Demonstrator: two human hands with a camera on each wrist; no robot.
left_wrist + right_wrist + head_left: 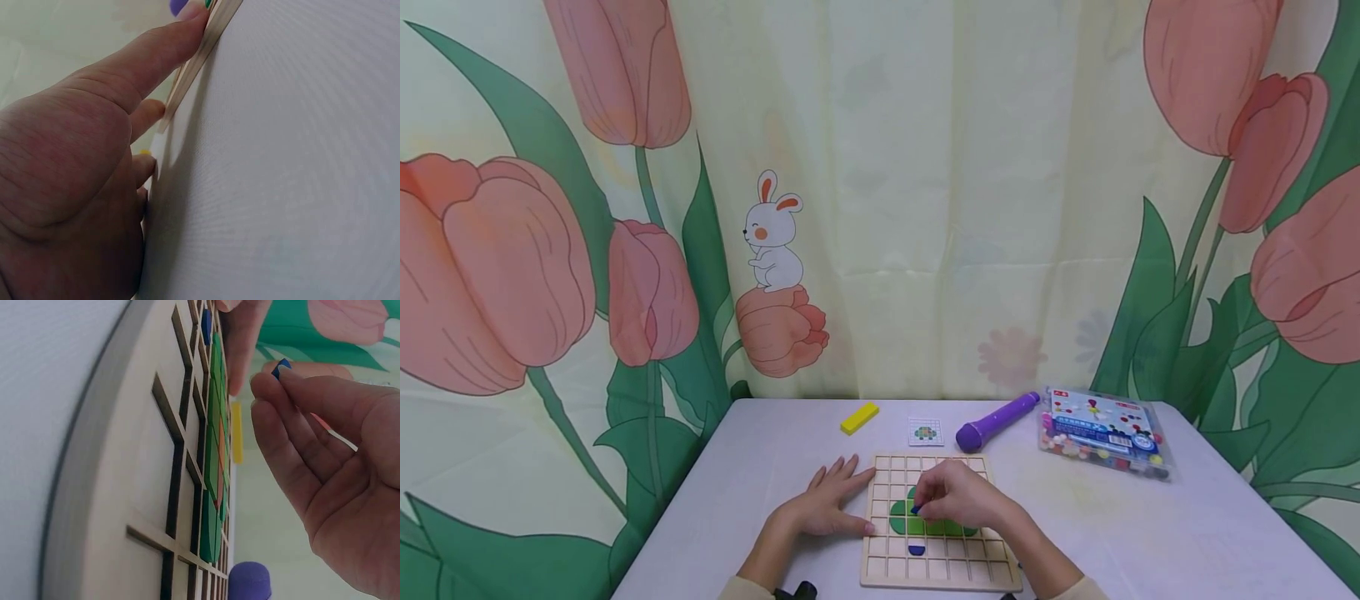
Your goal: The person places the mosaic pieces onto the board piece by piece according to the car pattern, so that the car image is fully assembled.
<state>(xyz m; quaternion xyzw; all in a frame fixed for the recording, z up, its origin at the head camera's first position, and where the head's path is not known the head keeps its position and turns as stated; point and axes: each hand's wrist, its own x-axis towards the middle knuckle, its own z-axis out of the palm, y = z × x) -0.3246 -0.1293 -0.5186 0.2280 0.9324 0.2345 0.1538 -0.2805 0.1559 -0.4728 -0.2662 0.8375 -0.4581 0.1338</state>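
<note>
A wooden grid board (940, 575) lies on the table, with green tiles (917, 525) set in its middle cells. One dark blue half-round tile (917, 550) sits in a cell nearer the front. Over the board, my right hand (958, 496) pinches a small blue tile (283, 365) between thumb and index finger, as the right wrist view shows. My left hand (827, 500) lies spread at the board's left edge, its thumb and index fingertip touching the frame. In the left wrist view the thumb (156, 56) presses against the board's side. My right hand hides part of the green tiles.
Behind the board lies a small pattern card (927, 432). A yellow block (860, 418) is to its left, a purple microphone (996, 422) to its right. A clear plastic box of colourful pieces (1105, 433) stands at the back right. A printed curtain (895, 208) hangs behind the table.
</note>
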